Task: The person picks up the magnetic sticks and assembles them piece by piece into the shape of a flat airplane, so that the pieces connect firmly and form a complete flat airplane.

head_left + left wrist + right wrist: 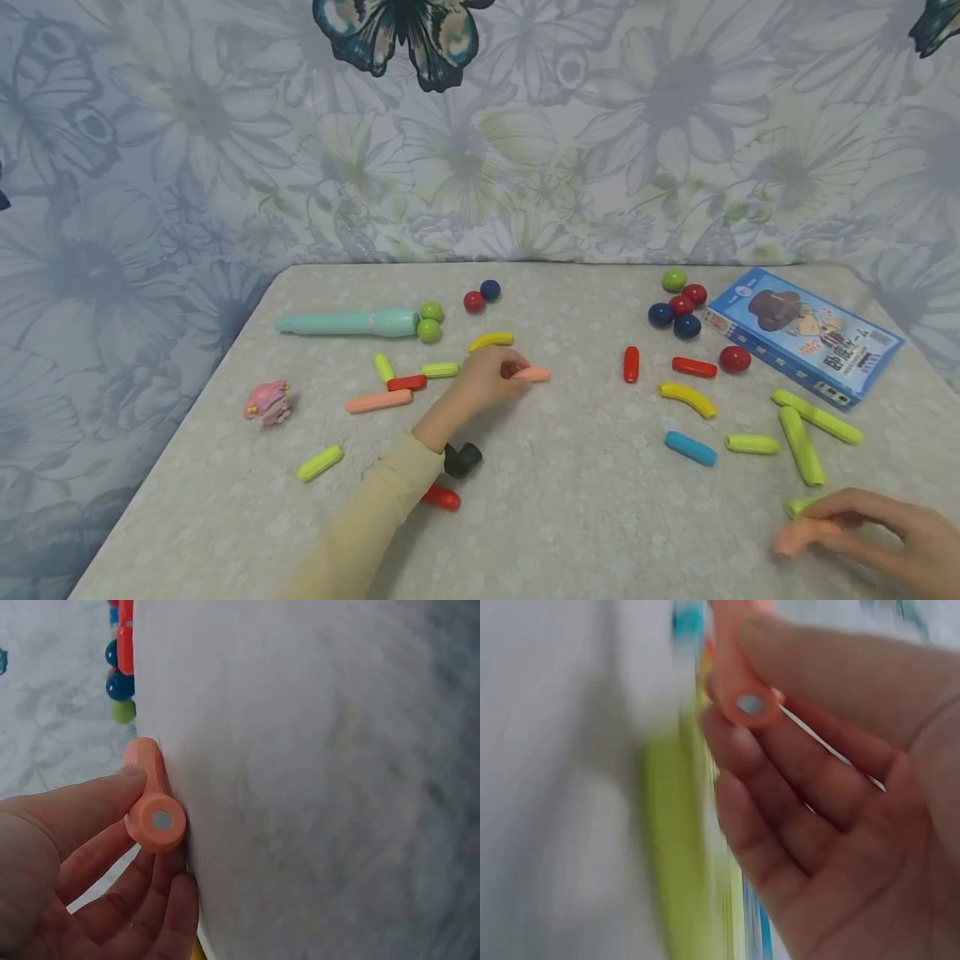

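My left hand pinches a short orange stick between thumb and fingers, low over the middle of the table. In the left wrist view the end of that stick carries a round silver disc. A curved yellow stick lies just beyond this hand. At the lower right, my right hand grips another orange stick, whose end also shows a silver disc in the right wrist view. Part of a yellow-green stick shows behind the right fingers. A third orange stick lies left of my left arm.
A blue box lies at the right, near several coloured balls and sticks. Leftward are a mint-green pen-shaped object, two green balls and a pink figurine. My left forearm partly covers a red stick.
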`<state>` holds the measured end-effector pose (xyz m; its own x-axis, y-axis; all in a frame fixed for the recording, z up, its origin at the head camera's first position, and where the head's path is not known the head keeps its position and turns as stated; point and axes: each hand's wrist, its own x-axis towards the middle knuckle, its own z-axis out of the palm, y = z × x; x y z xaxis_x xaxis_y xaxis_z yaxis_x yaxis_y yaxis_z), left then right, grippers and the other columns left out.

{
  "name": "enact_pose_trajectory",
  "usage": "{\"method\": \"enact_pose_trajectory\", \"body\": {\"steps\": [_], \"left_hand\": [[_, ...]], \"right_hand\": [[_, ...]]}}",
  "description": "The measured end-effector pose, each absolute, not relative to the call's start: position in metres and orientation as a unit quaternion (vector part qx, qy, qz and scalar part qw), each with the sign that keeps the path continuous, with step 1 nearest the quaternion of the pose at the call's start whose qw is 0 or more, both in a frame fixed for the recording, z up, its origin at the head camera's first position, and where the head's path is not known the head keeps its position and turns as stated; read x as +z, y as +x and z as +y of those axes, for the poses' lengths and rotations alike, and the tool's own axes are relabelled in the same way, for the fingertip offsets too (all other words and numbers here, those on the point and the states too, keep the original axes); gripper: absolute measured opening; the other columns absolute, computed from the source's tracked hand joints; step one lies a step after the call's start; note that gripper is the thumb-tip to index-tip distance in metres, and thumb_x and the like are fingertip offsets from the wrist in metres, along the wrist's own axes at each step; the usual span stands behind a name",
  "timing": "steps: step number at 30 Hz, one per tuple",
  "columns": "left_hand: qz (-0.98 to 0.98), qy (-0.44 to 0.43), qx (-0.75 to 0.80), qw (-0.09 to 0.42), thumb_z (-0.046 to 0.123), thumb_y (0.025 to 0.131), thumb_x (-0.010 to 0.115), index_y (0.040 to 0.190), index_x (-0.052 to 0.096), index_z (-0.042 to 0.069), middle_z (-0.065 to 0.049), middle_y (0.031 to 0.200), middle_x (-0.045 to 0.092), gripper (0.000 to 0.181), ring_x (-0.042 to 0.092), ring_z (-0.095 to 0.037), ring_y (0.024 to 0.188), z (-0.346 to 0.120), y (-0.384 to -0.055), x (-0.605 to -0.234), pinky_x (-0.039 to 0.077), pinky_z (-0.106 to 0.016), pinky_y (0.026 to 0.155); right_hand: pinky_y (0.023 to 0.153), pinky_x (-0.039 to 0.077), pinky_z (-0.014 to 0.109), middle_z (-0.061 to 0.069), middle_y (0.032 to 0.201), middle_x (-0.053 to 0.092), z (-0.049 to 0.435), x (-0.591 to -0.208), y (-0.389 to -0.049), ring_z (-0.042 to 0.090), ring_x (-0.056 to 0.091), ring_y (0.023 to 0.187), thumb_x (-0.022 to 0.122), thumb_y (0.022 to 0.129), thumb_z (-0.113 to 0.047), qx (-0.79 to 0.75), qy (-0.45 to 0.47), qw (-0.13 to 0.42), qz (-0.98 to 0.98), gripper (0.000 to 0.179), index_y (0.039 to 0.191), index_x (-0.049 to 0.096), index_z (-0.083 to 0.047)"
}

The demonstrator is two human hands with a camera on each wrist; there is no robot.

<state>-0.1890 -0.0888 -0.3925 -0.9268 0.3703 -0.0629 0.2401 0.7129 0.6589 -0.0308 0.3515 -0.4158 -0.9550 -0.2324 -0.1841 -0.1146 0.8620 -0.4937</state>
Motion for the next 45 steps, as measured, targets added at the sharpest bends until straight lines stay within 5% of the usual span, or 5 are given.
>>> {"method": "enact_pose_trajectory", "body": {"steps": [5,14,20,34,45], "left_hand": [[0.93,0.152,0.325,0.083,0.016,0.085,0.07,0.101,0.069,0.007,0.002,0.085,0.061,0.019,0.054,-0.014,0.077,-0.094,-0.19,-0.393,0.046,-0.028,0.07],[0.938,0.13,0.319,0.042,0.021,0.085,0.071,0.087,0.068,0.008,0.003,0.072,0.057,0.014,0.05,-0.015,0.066,-0.093,-0.182,-0.395,0.044,-0.028,0.06],[0.936,0.124,0.326,0.043,0.016,0.084,0.071,0.086,0.068,0.006,0.002,0.069,0.056,0.01,0.05,-0.014,0.063,-0.093,-0.177,-0.397,0.043,-0.027,0.057],[0.931,0.126,0.342,0.031,0.015,0.083,0.072,0.087,0.07,0.005,0.004,0.069,0.056,0.011,0.051,-0.013,0.062,-0.093,-0.167,-0.399,0.044,-0.026,0.057],[0.932,0.124,0.341,0.016,0.018,0.083,0.073,0.088,0.071,0.005,0.004,0.069,0.056,0.014,0.05,-0.011,0.062,-0.089,-0.171,-0.398,0.044,-0.025,0.056]], "right_hand": [[0.064,0.047,0.022,-0.011,0.089,0.062,0.253,-0.385,-0.065,0.007,0.053,0.075,0.072,0.082,-0.011,-0.394,-0.222,0.042,0.891,0.02,0.101,0.066,-0.011],[0.065,0.047,0.027,0.004,0.089,0.064,0.124,-0.4,-0.134,0.016,0.055,0.074,0.069,0.086,-0.013,-0.49,-0.132,-0.065,0.859,0.024,0.107,0.065,-0.004],[0.061,0.043,0.033,0.006,0.081,0.061,0.119,-0.417,-0.151,0.018,0.051,0.069,0.071,0.082,-0.007,-0.421,-0.124,-0.129,0.889,0.019,0.1,0.07,0.0],[0.054,0.04,0.031,0.001,0.066,0.05,0.119,-0.421,-0.155,0.016,0.046,0.059,0.075,0.077,-0.008,-0.383,-0.125,-0.101,0.909,0.013,0.077,0.063,-0.004],[0.052,0.039,0.03,0.001,0.064,0.048,0.112,-0.416,-0.163,0.016,0.044,0.056,0.074,0.078,-0.01,-0.386,-0.133,-0.096,0.908,0.017,0.074,0.058,-0.005]]}}
